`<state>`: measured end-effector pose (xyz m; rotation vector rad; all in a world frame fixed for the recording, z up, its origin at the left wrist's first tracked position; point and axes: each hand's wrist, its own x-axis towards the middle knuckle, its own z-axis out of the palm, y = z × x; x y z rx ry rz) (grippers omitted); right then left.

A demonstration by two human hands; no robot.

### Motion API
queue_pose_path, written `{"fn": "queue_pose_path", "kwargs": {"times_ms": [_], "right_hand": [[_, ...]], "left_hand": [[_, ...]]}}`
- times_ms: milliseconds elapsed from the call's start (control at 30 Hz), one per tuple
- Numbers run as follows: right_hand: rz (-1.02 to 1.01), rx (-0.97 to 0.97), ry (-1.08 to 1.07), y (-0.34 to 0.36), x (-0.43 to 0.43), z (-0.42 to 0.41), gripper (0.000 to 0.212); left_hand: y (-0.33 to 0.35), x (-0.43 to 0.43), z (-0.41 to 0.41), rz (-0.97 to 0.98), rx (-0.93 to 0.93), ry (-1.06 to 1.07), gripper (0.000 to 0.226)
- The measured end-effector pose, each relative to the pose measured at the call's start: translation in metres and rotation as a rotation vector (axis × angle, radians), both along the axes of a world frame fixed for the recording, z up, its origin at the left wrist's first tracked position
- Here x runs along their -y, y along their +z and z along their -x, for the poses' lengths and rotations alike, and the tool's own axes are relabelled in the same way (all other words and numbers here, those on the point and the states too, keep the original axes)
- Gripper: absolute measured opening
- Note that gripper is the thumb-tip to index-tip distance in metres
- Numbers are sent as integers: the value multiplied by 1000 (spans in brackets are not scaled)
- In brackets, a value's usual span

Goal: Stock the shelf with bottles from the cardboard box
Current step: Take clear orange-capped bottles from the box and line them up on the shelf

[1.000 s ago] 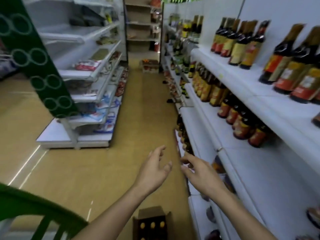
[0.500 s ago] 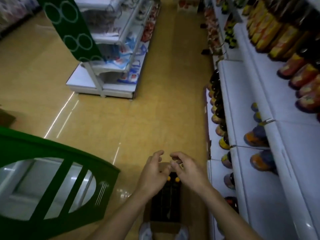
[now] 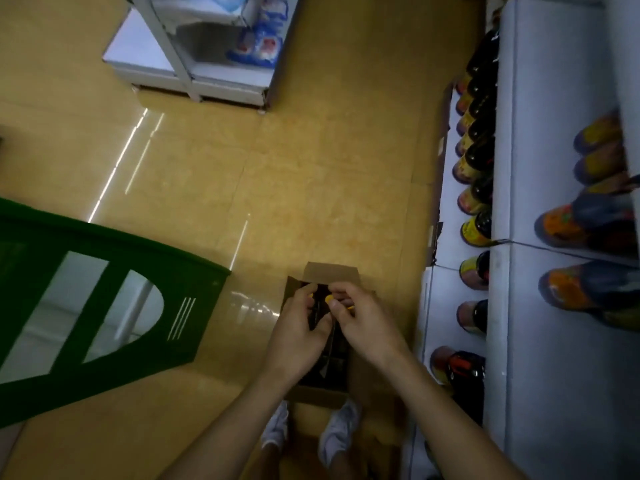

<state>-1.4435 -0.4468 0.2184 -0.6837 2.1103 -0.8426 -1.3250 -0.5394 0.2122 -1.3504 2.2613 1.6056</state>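
An open cardboard box (image 3: 330, 272) stands on the floor in front of my feet, with dark bottles in its dividers. My left hand (image 3: 294, 336) curls its fingers round a yellow-capped bottle top (image 3: 311, 295) at the far end of the box. Beside it, my right hand (image 3: 367, 323) pinches another yellow bottle cap (image 3: 328, 299). The bottle bodies are hidden under my hands. On the right rises the white shelf (image 3: 540, 140), with a row of dark bottles (image 3: 476, 161) on its lowest tier and more bottles above.
A green panel with cut-out windows (image 3: 104, 299) leans in from the left. Another white shelf unit with packaged goods (image 3: 194, 74) stands across the tan tiled aisle (image 3: 277, 168). My white shoes (image 3: 337, 433) touch the box's near edge.
My view tipped down from the aisle to the floor. Both hands dropped from mid-air into the box and closed on the yellow bottle caps.
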Motion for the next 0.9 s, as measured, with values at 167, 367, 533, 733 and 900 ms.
{"fn": "queue_pose_path", "kwargs": {"times_ms": [167, 367, 533, 733, 900], "right_hand": [[-64, 42, 27, -86, -3, -5, 34], [-158, 82, 45, -192, -4, -26, 32], [-250, 145, 83, -271, 3, -42, 35], [-290, 124, 110, -361, 24, -52, 53], [-302, 102, 136, -418, 37, -60, 60]], "left_hand": [[-77, -5, -7, -30, 61, 23, 64], [-169, -5, -35, -80, 132, 43, 67], [-227, -11, -56, -140, 186, 21, 72], [-289, -15, -68, -153, 232, -57, 74], [-329, -9, -69, -175, 244, -63, 77]]}}
